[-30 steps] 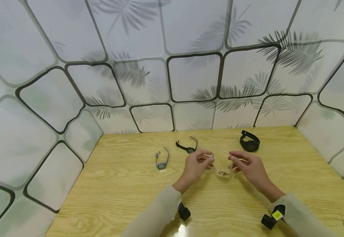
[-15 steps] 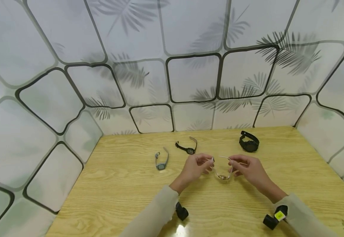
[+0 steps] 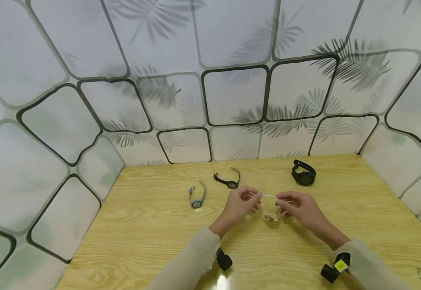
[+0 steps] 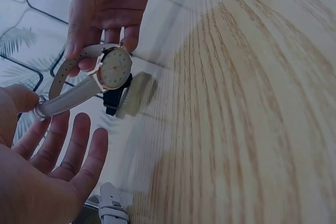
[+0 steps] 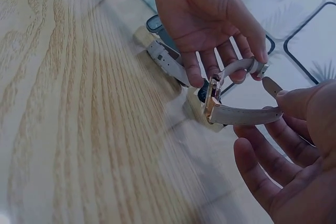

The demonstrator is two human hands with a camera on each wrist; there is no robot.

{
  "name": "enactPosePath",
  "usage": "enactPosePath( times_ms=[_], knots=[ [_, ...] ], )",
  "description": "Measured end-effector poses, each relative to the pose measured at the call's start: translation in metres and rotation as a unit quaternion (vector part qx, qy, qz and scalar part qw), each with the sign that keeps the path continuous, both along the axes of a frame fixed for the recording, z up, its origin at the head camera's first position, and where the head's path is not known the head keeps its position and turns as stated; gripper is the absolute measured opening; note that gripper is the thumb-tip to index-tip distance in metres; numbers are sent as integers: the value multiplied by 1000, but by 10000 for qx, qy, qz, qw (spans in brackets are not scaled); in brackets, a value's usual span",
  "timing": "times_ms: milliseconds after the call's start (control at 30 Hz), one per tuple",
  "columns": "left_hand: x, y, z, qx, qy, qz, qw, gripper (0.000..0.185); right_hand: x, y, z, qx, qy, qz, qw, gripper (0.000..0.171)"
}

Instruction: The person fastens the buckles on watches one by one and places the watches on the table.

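In the head view, a wristwatch [image 3: 270, 218] with a pale strap and gold-coloured case hangs between both hands, above the table. My left hand [image 3: 240, 204] pinches the buckle end of its strap between thumb and fingers. My right hand [image 3: 301, 207] pinches the other strap end, which has holes and reaches across towards the buckle. The left wrist view shows the round white dial [image 4: 114, 68] and the holed strap [image 4: 62, 77] bent into a loop. From the right wrist, the buckle [image 5: 262, 70] and the strap tip [image 5: 271, 86] appear close together; whether they touch, I cannot tell.
On the wooden table [image 3: 152, 241] lie a grey-blue watch [image 3: 196, 204] and a small black watch [image 3: 232, 184], left of and behind my left hand. A bulkier black watch [image 3: 303, 177] lies at the back right. Patterned cloth walls [image 3: 235, 96] border the table.
The strap end in my right hand has swung left to the buckle end, narrowing the strap's loop. The watch case hangs slightly lower. The other watches stay put.
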State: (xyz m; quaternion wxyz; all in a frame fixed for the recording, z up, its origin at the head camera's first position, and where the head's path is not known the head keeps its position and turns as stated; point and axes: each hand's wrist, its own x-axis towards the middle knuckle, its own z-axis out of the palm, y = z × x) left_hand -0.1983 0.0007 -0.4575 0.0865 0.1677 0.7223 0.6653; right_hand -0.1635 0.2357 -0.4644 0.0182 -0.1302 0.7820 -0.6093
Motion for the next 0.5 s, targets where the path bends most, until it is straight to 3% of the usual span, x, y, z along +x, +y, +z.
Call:
enactPosePath(
  times_ms=[133,400,500],
  knots=[
    [2,2,2,107,-65,176,9998,20,0,-1,2,28,-4,50,10000,38],
    [19,0,31,243,16,218,9995,19,-2,-3,2,20,-156,122,9998,39],
    [17,2,27,202,23,182,9996,19,-3,-4,3,26,-158,164,9997,38]
  ],
)
